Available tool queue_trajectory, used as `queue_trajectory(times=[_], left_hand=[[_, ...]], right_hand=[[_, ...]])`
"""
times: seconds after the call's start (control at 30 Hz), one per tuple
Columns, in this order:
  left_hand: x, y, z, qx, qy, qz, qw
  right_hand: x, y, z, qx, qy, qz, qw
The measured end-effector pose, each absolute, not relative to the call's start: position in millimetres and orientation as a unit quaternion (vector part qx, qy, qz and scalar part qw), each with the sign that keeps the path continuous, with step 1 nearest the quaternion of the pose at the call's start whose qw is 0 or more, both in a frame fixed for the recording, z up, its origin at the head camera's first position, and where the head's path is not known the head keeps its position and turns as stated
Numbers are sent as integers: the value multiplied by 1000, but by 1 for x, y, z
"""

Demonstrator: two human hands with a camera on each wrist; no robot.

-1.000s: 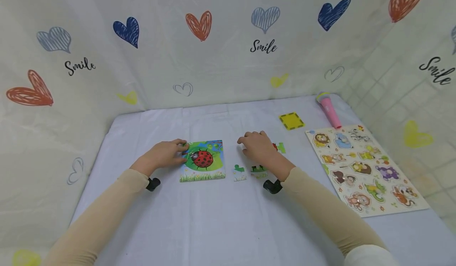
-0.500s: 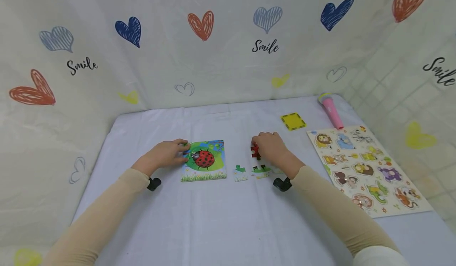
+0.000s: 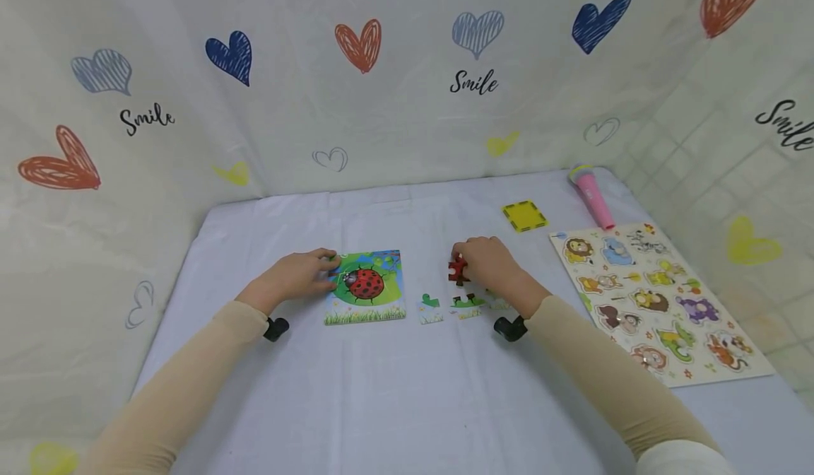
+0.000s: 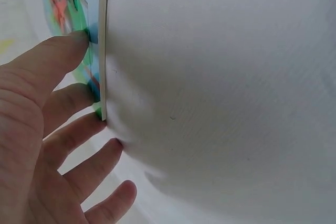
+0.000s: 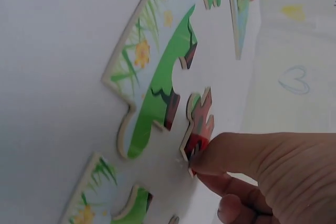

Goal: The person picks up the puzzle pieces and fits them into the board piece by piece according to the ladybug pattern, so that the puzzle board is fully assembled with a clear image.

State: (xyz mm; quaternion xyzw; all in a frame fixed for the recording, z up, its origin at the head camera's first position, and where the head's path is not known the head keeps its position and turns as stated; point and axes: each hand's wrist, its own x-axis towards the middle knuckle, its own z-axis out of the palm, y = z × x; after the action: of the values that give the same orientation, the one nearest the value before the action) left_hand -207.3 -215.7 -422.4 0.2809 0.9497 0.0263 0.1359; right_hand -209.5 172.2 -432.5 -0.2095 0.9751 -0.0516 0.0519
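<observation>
A square ladybug picture board (image 3: 381, 298) lies on the cloth, with my left hand (image 3: 287, 277) resting at its left edge. In the left wrist view the thumb (image 4: 58, 59) touches the picture face, while the other fingers spread loosely by the edge. My right hand (image 3: 494, 266) pinches a red puzzle piece (image 5: 200, 121) between thumb and forefinger. Nearer me lies a long puzzle piece (image 5: 149, 95) with green grass, yellow flowers and dark feet. Another grassy piece (image 3: 430, 309) sits between it and the board. Further grassy pieces (image 5: 97, 187) are partly covered by the right hand in the head view.
At the right lies a large board of animal figures (image 3: 668, 305). Behind it are a pink toy microphone (image 3: 593, 199) and a yellow square frame (image 3: 524, 216). A white curtain (image 3: 407, 121) with hearts stands behind the table.
My right hand has shifted to the right and now pinches the red piece, which shows at the hand's left side. My left hand has stayed at the board.
</observation>
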Motion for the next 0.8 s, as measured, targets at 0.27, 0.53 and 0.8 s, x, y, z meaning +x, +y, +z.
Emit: queue_trajectory(times=[0.27, 0.53, 0.8], left_hand=[[-207, -217, -427, 274, 952, 47, 131], [-208, -218, -426, 282, 950, 36, 126], [-208, -217, -427, 277, 951, 35, 129]], right_hand=[[-212, 175, -429, -235, 969, -52, 60], [-214, 166, -426, -248, 966, -57, 47], [-211, 149, -427, -273, 960, -52, 40]])
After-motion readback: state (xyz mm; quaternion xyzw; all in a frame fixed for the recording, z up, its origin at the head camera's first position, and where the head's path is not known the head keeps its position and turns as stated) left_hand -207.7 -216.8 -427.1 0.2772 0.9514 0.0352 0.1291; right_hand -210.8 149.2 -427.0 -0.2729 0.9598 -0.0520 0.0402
